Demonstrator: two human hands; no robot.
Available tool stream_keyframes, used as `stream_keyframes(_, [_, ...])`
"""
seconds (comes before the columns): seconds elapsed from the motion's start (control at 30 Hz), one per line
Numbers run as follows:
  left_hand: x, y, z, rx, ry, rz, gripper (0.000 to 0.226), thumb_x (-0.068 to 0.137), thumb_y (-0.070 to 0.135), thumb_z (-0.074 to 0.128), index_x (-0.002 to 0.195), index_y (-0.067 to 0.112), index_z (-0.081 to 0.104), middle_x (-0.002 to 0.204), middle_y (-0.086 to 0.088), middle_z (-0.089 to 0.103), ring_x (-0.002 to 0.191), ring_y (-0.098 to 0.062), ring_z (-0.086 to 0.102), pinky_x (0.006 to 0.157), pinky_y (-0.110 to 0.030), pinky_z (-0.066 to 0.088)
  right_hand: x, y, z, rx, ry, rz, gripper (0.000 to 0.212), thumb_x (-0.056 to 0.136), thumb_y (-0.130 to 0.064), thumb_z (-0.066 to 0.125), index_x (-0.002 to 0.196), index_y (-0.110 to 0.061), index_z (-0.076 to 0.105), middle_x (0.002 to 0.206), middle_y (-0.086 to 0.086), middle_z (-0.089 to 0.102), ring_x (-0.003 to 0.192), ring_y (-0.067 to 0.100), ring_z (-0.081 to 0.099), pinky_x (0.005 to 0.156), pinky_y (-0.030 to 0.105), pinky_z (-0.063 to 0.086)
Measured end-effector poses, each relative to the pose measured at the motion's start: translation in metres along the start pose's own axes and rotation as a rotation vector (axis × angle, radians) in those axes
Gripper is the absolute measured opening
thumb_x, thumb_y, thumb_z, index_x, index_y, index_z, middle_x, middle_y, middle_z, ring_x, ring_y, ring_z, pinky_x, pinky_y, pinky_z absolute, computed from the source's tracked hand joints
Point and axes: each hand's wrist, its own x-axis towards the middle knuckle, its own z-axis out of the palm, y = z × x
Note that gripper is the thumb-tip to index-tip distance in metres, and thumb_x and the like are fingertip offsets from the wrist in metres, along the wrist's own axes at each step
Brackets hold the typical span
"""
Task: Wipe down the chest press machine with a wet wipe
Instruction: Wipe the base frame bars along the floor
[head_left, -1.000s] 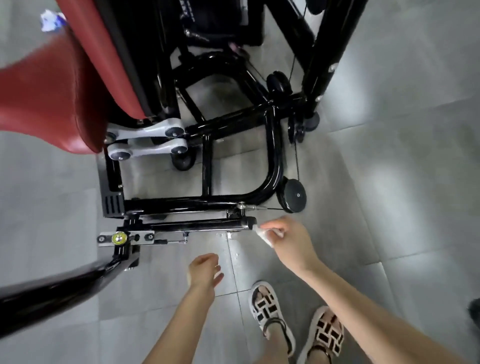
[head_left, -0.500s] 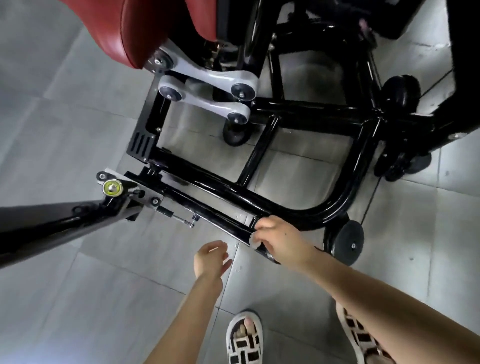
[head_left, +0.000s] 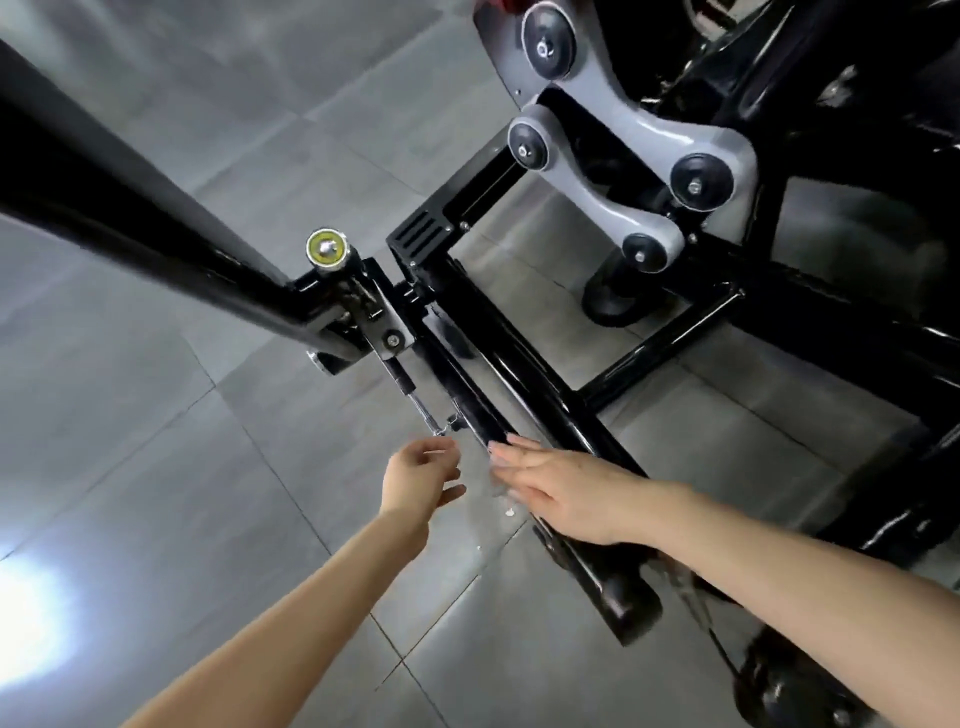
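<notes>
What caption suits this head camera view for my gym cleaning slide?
Right hand laid flat along the chest press machine's low black bar, left hand hovering beside it above grey floor tiles.

Left hand (head_left: 422, 480) loosely curled; right hand (head_left: 563, 491) flat, fingers (head_left: 511, 457) straight.

I stood in a gym: a black tubular machine frame (head_left: 530, 384), grey pivot links (head_left: 613, 171) and a yellow-capped pin (head_left: 325, 248) over grey floor tiles (head_left: 208, 130).

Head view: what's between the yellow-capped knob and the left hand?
In the head view, a grey bracket and thin chrome rod run from the knob down toward the left hand.
</notes>
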Motion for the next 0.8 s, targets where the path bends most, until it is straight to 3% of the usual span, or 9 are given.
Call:
stream_keyframes(0.07, [0.018,-0.005,-0.007,-0.022,0.088,0.141,0.015,0.089,0.005,0.056,0.103,0.008,0.058,0.088,-0.010,0.057,0.079,-0.020,0.060,0.061,-0.028,0.056,0.035,0.008,-0.005,-0.057,0.014,0.001,0.046,0.104,-0.027,0.027,0.149,-0.017,0.028,0.158,-0.010,0.006,0.144,0.003,-0.003,0.113,0.017,-0.004])
stream_keyframes(0.17, [0.045,-0.008,-0.015,-0.070,0.177,0.264,0.026,0.089,0.008,0.057,0.115,0.009,0.053,0.090,-0.005,0.054,0.082,-0.018,0.058,0.065,-0.029,0.056,0.057,0.011,-0.002,-0.207,-0.006,-0.066,0.046,0.104,-0.027,0.024,0.149,-0.015,0.025,0.159,-0.007,0.004,0.145,0.007,-0.006,0.116,0.024,0.000])
stream_keyframes(0.27, [0.067,-0.009,-0.020,-0.113,0.137,0.304,0.043,0.088,0.020,0.063,0.128,0.012,0.047,0.099,-0.002,0.053,0.088,-0.012,0.057,0.076,-0.031,0.055,0.033,0.020,-0.004,-0.181,-0.106,-0.142,0.044,0.104,-0.030,0.027,0.147,-0.023,0.031,0.154,-0.023,0.007,0.141,-0.006,-0.008,0.118,0.024,0.004])
stream_keyframes(0.37, [0.085,-0.012,-0.020,-0.121,0.023,0.321,0.051,0.086,0.022,0.066,0.132,0.014,0.047,0.111,-0.004,0.055,0.096,-0.014,0.059,0.085,-0.036,0.055,0.014,0.029,-0.008,-0.021,-0.122,-0.162,0.052,0.093,-0.050,0.031,0.142,-0.035,0.036,0.145,-0.039,0.011,0.134,-0.021,-0.004,0.116,0.018,0.006])
stream_keyframes(0.5, [0.097,-0.014,-0.020,-0.224,-0.046,0.390,0.033,0.088,0.004,0.061,0.119,0.012,0.059,0.091,-0.005,0.059,0.083,-0.016,0.062,0.081,-0.036,0.057,0.073,0.024,-0.017,-0.160,-0.071,-0.097,0.042,0.104,-0.025,0.031,0.145,-0.025,0.033,0.155,-0.019,0.011,0.140,-0.008,-0.002,0.115,0.015,0.001])
stream_keyframes(0.6, [0.099,-0.017,-0.020,-0.299,-0.048,0.425,0.030,0.087,-0.002,0.060,0.105,0.022,0.063,0.073,-0.003,0.051,0.071,-0.013,0.059,0.072,-0.027,0.058,0.129,0.021,-0.023,-0.221,-0.007,-0.063,0.043,0.105,-0.021,0.028,0.147,-0.018,0.029,0.158,-0.009,0.008,0.144,0.001,-0.002,0.110,0.014,0.000])
stream_keyframes(0.7, [0.104,-0.020,-0.021,-0.328,-0.034,0.448,0.028,0.085,-0.002,0.062,0.103,0.020,0.064,0.066,0.000,0.046,0.069,-0.014,0.055,0.066,-0.022,0.056,0.149,0.024,-0.022,-0.227,0.052,-0.063,0.043,0.104,-0.020,0.028,0.147,-0.016,0.029,0.158,-0.007,0.011,0.144,0.004,0.000,0.107,0.010,0.000])
stream_keyframes(0.8, [0.106,-0.020,-0.021,-0.338,-0.034,0.451,0.030,0.084,-0.005,0.063,0.090,0.025,0.064,0.059,0.006,0.042,0.063,-0.011,0.048,0.063,-0.020,0.053,0.127,0.024,-0.019,-0.210,0.000,-0.108,0.039,0.104,-0.018,0.031,0.142,-0.017,0.041,0.155,-0.013,0.019,0.141,-0.003,-0.002,0.109,0.012,0.005])
